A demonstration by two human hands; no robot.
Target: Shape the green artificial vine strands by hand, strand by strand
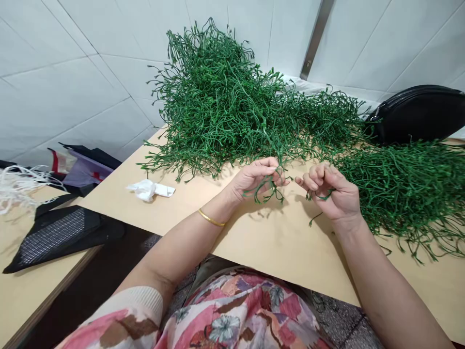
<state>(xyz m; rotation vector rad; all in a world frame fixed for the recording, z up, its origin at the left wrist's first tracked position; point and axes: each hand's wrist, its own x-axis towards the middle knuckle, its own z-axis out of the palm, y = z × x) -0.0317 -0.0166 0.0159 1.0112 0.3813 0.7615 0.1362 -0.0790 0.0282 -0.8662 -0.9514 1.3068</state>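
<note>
Near the middle of the table, my left hand point(256, 179) is closed in a pinch on a green plastic plant stem point(269, 186), whose thin, curly branches hang below the fingers. A little to the right, my right hand point(330, 189) is curled closed around a small green sprig point(326, 195), with one thin end poking out below the palm. The two hands are apart. Behind the left hand rises a large tangled pile of green plastic stems point(218, 102). Beside the right hand lies a second pile of green stems point(410, 189).
A black zippered bag point(421, 114) stands at the back right near the tiled wall point(119, 29). Crumpled white tissue point(145, 189) lies left on the table point(203, 213). Across a gap, another table holds a black mesh piece point(54, 237) and white strands point(25, 186).
</note>
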